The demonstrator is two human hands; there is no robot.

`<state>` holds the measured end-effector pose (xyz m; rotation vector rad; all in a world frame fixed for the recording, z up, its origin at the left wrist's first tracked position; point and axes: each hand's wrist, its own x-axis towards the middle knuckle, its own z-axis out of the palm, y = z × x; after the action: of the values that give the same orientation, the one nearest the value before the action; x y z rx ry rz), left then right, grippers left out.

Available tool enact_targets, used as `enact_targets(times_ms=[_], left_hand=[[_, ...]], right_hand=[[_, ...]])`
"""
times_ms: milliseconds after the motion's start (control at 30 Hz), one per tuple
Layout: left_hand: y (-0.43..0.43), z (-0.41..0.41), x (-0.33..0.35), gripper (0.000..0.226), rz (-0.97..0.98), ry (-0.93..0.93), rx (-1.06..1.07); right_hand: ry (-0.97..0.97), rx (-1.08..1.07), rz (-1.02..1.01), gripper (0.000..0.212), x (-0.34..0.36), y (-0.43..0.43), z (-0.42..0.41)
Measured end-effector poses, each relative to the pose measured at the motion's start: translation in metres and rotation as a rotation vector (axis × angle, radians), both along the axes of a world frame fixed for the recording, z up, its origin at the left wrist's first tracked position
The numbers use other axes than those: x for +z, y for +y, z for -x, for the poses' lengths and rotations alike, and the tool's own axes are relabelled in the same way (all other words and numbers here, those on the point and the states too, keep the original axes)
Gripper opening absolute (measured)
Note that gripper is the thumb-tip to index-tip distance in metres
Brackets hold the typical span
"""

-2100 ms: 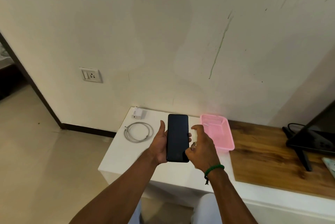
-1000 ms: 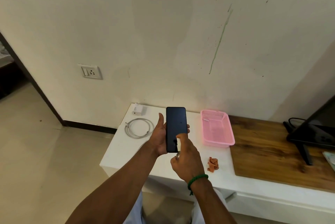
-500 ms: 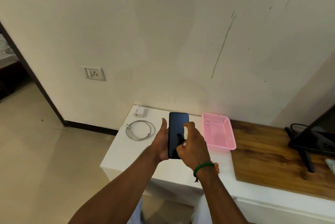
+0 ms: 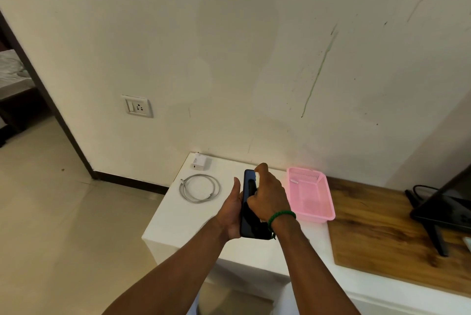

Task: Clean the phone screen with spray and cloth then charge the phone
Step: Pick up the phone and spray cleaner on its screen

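Phone (image 4: 251, 225) in L hand (image 4: 232, 215), R hand (image 4: 269, 195) over screen

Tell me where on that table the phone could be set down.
Bare white tabletop lies nearer than the coiled cable, toward the front left corner. The wooden board is free between pink basket and black stand. Crowded: the back left, with charger and cable.

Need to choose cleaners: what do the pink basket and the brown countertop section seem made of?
Pink basket: probably moulded plastic, faintly glossy; uniform colour, thin walls, perforated far wall. Brown countertop section: wood or wood-look laminate, satin; grain streaks and dark patches show, which of the two is unclear.
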<state>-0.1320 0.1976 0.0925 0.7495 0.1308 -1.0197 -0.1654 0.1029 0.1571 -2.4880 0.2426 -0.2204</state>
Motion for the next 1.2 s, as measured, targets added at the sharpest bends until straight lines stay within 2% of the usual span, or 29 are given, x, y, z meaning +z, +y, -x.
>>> enact_targets(times_ms=[233, 467, 667, 967, 1100, 1200], left_hand=[[0.003, -0.004, -0.004, 0.086, -0.028, -0.054, 0.05], [0.011, -0.012, -0.002, 0.092, 0.07, -0.053, 0.056], [0.016, -0.02, -0.01, 0.092, 0.056, -0.061, 0.059], [0.017, -0.024, -0.023, 0.091, 0.056, -0.025, 0.055], [0.017, -0.028, -0.029, 0.088, 0.058, -0.014, 0.056], [0.017, -0.032, -0.035, 0.087, 0.051, 0.001, 0.06]], right_hand=[[-0.068, -0.045, 0.027, 0.052, -0.001, -0.016, 0.0], [-0.282, -0.188, -0.053, 0.057, 0.007, -0.054, 0.005], [-0.355, -0.223, -0.12, 0.059, -0.001, -0.08, 0.007], [-0.303, -0.281, -0.152, 0.068, -0.064, -0.09, 0.011], [-0.206, -0.306, -0.174, 0.082, -0.101, -0.091, 0.01], [-0.149, -0.352, -0.187, 0.085, -0.127, -0.092, 0.01]])
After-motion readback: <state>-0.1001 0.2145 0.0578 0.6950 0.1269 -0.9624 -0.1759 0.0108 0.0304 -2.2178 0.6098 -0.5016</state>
